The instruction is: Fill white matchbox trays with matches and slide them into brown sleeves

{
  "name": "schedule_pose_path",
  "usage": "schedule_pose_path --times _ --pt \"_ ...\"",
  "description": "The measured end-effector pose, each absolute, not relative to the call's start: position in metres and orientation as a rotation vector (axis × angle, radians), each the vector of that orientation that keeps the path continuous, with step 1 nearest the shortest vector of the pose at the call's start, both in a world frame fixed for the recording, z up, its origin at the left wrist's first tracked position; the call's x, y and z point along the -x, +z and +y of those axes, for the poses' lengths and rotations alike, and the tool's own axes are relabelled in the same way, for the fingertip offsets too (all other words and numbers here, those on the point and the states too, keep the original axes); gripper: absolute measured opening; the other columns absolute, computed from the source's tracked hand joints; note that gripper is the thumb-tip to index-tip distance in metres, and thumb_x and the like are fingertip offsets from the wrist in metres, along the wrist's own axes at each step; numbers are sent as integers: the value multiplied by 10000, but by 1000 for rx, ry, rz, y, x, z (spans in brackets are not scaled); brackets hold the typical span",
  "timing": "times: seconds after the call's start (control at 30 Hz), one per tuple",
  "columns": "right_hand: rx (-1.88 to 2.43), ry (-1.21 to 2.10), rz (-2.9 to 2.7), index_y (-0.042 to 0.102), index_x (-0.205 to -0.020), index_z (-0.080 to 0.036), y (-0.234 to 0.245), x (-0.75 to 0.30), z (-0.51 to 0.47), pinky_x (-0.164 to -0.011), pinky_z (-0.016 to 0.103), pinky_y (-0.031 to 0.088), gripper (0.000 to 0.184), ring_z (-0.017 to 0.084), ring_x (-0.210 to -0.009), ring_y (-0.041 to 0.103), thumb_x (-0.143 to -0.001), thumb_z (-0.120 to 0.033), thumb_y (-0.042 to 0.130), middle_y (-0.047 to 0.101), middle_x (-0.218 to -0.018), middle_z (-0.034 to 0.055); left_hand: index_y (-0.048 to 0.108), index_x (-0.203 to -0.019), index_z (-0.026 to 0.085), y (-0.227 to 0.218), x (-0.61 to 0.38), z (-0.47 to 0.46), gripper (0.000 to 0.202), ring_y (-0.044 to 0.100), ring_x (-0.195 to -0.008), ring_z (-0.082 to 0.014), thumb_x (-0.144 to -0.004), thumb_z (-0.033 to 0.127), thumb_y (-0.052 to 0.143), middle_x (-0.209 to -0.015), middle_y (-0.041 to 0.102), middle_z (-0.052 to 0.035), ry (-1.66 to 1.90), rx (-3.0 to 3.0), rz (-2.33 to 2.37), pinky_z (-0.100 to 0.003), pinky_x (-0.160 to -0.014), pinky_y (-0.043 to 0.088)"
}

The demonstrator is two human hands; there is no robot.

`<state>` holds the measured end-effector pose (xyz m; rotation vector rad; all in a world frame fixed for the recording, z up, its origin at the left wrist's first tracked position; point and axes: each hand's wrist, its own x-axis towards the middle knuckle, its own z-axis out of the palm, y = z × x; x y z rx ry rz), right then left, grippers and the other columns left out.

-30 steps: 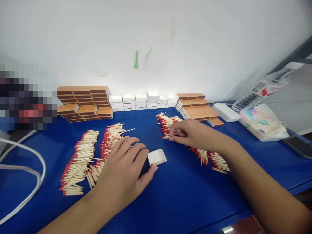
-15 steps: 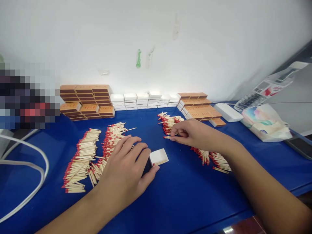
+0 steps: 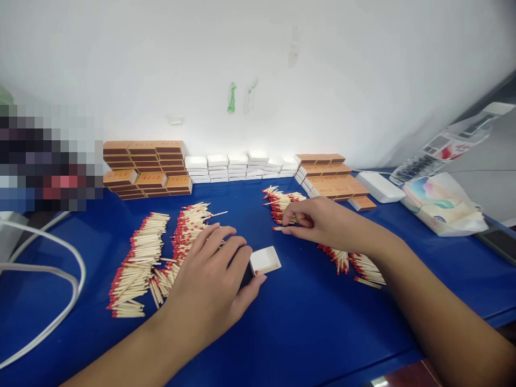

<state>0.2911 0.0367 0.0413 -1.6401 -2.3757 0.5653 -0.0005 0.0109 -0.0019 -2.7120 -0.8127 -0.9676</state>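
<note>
Tray (image 3: pixel 265 260), white and open-topped, is lying flat on the blue desk (image 3: pixel 314 322), just in front of the left grip (image 3: pixel 213 279) and a few matchsticks are lying along its near wall. The left grip is resting palm-down with fingers spread apart; its thumb tip is touching the tray's near corner and its index finger is lying against the tray's left side. The right grip (image 3: pixel 318 220) is sitting beyond and to the right of the tray, fingers drawn together on matchsticks (image 3: pixel 282 207) at the near edge of a red-tipped pile. A further row of matches (image 3: pixel 350 263) is running under and behind the right wrist. Left of the left grip, two match heaps (image 3: pixel 139 263) are lying side by side, and a white cable (image 3: pixel 60 301) is curving further left. Beyond both grips, against the wall, brown box sleeves (image 3: pixel 145 169), white tray stacks (image 3: pixel 237 166) and more brown sleeves (image 3: pixel 330 180) are standing in a row. Right of the right grip, a white block (image 3: pixel 379 186) and a tissue pack (image 3: pixel 441 204) are lying on the desk.
</note>
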Motion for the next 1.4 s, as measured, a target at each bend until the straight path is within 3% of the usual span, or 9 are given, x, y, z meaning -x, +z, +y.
schedule_pose_path --times 0.37,0.67,0.87,1.2,1.4 --pt "1684 600 -2381 797 -969 -234 45 -287 37 -620 320 318 241 159 -593 450 -1008 -430 663 529 -656 -34 721 -1057 148 -4 0 12 157 732 -1133 -350 -1048 301 686 -1077 804 -115 -960 2709 -802 -575 -1072 601" --pt "1698 592 -2416 738 -889 -216 44 -285 37 -616 317 307 216 142 -557 402 -1016 -359 636 496 -620 -49 722 -1051 143 -4 1 13 158 724 -1131 -350 -1042 298 696 -1067 796 -109 -954 2721 -816 -573 -1079 596" --pt "1559 660 -2374 751 -922 -238 47 -273 24 -582 306 290 268 138 -561 390 -1053 -452 658 430 -625 -69 736 -1091 129 -3 1 12 185 723 -1132 -363 -1041 305 704 -1083 806 -112 -988 2683 -851 -582 -1051 598" --pt "1374 616 -2534 706 -943 -209 44 -239 4 -704 291 376 116 154 -736 573 -1051 -197 666 699 -875 3 741 -1087 117 -5 1 14 189 723 -1127 -350 -1047 298 701 -1070 803 -106 -1000 2680 -863 -568 -1059 595" --pt "1460 537 -2448 775 -998 -231 51 -259 11 -645 294 345 174 148 -627 514 -1074 -328 652 627 -726 -22 746 -1093 128 -5 1 14 178 723 -1137 -350 -1035 296 726 -1078 801 -92 -990 2704 -868 -579 -1069 585"
